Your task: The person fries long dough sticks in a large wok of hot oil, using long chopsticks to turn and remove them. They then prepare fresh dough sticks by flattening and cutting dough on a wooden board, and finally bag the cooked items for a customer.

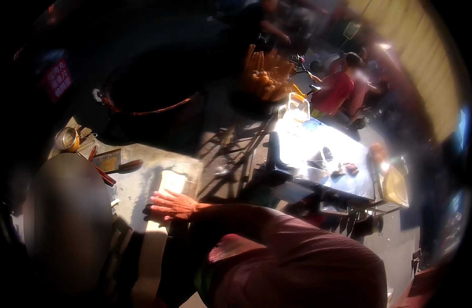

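Observation:
My right hand lies palm down across a long pale strip of dough, its fingers spread a little and pointing left. The strip runs along a light worktop, its far end in bright sun and its near end in shade. Left of it, several short pale pieces, probably dough, sit in shadow. A cleaver with a dark handle rests farther up, beside dark red sticks. My left hand is out of view; a large blurred oval covers the left side.
A big dark wok stands beyond the worktop. Fried dough sticks are heaped upright at the back. A wire strainer is at the far left. Right is a sunlit metal table bearing small items. A person in red stands behind it.

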Demonstrator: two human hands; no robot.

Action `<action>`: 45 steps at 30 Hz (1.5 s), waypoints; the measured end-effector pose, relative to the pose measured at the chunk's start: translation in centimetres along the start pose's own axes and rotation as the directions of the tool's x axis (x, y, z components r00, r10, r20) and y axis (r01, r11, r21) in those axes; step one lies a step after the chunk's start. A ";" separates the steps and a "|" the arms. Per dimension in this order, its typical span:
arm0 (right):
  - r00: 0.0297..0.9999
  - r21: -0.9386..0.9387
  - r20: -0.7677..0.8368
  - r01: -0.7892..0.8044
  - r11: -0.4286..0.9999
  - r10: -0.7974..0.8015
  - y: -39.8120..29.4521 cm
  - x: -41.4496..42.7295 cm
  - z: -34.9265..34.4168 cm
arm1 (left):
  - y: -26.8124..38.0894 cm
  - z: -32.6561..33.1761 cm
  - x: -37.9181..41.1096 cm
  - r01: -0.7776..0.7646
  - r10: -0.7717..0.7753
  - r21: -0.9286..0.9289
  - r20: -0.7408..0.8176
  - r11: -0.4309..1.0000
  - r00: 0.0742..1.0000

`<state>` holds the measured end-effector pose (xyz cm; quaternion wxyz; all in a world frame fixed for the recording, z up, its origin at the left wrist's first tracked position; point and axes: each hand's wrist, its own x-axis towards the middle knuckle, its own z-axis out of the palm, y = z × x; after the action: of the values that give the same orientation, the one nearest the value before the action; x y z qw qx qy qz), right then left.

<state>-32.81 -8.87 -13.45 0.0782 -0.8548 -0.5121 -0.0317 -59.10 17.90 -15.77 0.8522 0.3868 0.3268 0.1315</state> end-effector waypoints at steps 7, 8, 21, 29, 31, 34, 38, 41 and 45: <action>0.975 0.181 -0.208 -0.036 0.983 0.074 -1.9 -0.9 5.0 | -2.4 8.5 0.5 0.107 -0.155 0.356 0.108 0.928 0.982; 0.952 0.087 -0.300 -0.034 0.996 0.059 -1.8 -1.2 4.9 | -2.7 9.6 0.4 0.112 -0.172 0.392 0.120 0.913 0.978; 0.949 0.639 -0.101 -0.167 0.751 0.297 0.6 -11.6 -3.2 | -9.2 23.3 -1.6 0.106 -0.314 0.792 0.112 0.601 0.943; 0.880 0.784 0.063 -0.335 0.523 0.470 5.2 -22.7 -1.1 | -14.6 28.6 -3.6 0.104 -0.456 0.947 0.049 0.305 0.889; 0.854 0.801 0.103 -0.375 0.467 0.509 6.3 -25.0 -1.2 | -15.9 29.8 -3.9 0.089 -0.496 0.969 0.039 0.230 0.867; 0.828 0.783 0.021 -0.362 0.505 0.561 7.5 -27.2 0.3 | -16.7 30.5 -5.2 0.080 -0.503 0.979 0.024 0.185 0.864; 0.685 0.805 0.077 -0.472 0.360 0.725 8.0 -33.6 0.3 | -18.7 32.2 -3.9 0.002 -0.579 0.998 0.033 0.060 0.815; 0.611 0.788 0.165 -0.553 0.269 0.774 7.9 -37.4 -0.6 | -19.5 32.3 -3.6 -0.031 -0.606 0.999 0.042 0.030 0.794; 0.454 0.777 0.221 -0.617 0.126 0.863 6.4 -41.2 1.1 | -21.2 32.2 -3.0 -0.074 -0.666 0.997 0.058 0.004 0.744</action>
<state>-46.74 -47.50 -20.66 0.5139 -0.8488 0.0498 0.1139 -40.73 -16.15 -14.51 0.4175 0.7841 0.1530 -0.4330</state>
